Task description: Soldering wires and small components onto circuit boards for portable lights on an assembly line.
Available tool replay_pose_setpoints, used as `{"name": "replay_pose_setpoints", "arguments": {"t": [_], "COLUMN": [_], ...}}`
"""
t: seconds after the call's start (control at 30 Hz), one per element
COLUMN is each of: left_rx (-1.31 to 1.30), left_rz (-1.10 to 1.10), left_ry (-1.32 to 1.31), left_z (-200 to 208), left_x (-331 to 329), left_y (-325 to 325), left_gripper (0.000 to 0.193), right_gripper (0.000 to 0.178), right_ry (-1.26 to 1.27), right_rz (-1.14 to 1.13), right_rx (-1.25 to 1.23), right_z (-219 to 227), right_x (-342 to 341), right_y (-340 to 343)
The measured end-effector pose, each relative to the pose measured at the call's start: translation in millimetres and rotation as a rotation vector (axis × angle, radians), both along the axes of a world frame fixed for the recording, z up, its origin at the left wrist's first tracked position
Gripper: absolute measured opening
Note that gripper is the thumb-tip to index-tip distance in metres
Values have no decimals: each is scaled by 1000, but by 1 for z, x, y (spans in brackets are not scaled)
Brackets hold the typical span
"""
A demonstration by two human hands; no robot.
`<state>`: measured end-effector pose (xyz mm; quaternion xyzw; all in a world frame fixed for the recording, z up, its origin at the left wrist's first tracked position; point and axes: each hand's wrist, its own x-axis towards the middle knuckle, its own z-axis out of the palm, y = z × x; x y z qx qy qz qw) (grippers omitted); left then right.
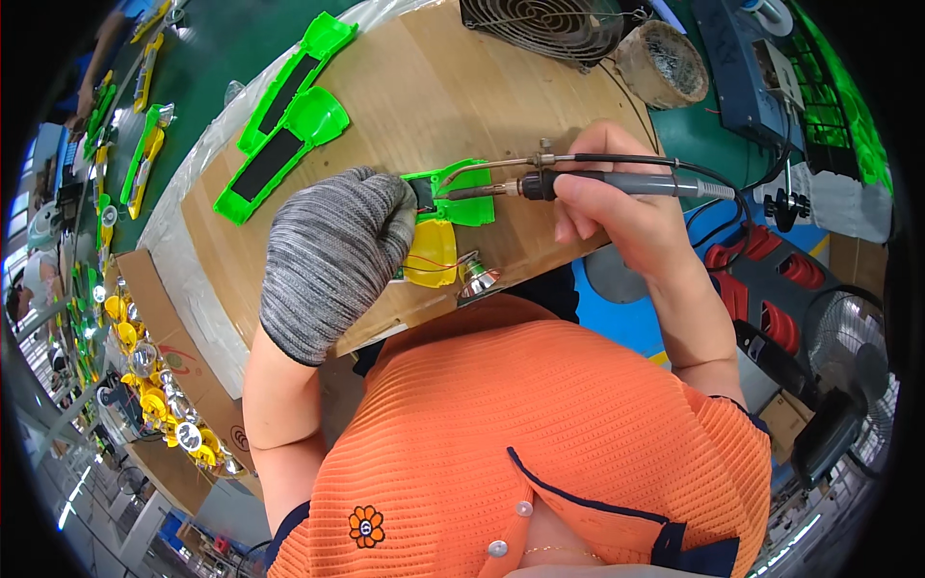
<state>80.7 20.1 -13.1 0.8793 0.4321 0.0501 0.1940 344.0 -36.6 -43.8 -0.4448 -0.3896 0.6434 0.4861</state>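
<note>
Near my edge of the wooden desk (544,96), just right of my left hand (337,252), lies a bright green housing (474,209), glossy plastic, its hollow side showing and a dark piece set in its left end. Just on my side of it sits a smooth yellow shell (431,249) with a thin red wire (436,264) across it, and beside that a small, shiny silver reflector (478,277). My right hand (621,197) grips a soldering iron (646,183), black and grey, with a slim metal tube (501,162) running alongside; its tip is over the housing, though whether it touches I can't make out. The striped grey glove hides my left fingers: they're curled at the housing's left end, but I can't tell what they pinch. That glove also covers part of the yellow shell, and the red wire's ends are too fine to follow.
</note>
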Motion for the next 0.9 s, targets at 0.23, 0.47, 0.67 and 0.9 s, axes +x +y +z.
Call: {"name": "replay_pose_setpoints", "arguments": {"t": [0.23, 0.47, 0.67, 0.9], "left_rx": [10, 13, 9, 16], "left_rz": [5, -4, 3, -9], "left_ry": [-27, 39, 64, 55], "left_z": [-1, -2, 2, 0], "left_x": [-1, 2, 5, 3], "left_y": [-1, 1, 0, 1], "left_gripper": [13, 12, 12, 12], "right_gripper": [20, 21, 21, 18], "right_ry": [-98, -150, -126, -65], "right_rz": [61, 89, 92, 41], "right_rx": [-46, -121, -95, 8], "right_z": [2, 9, 7, 1], "right_x": [-3, -5, -7, -2], "right_y": [4, 7, 6, 2]}}
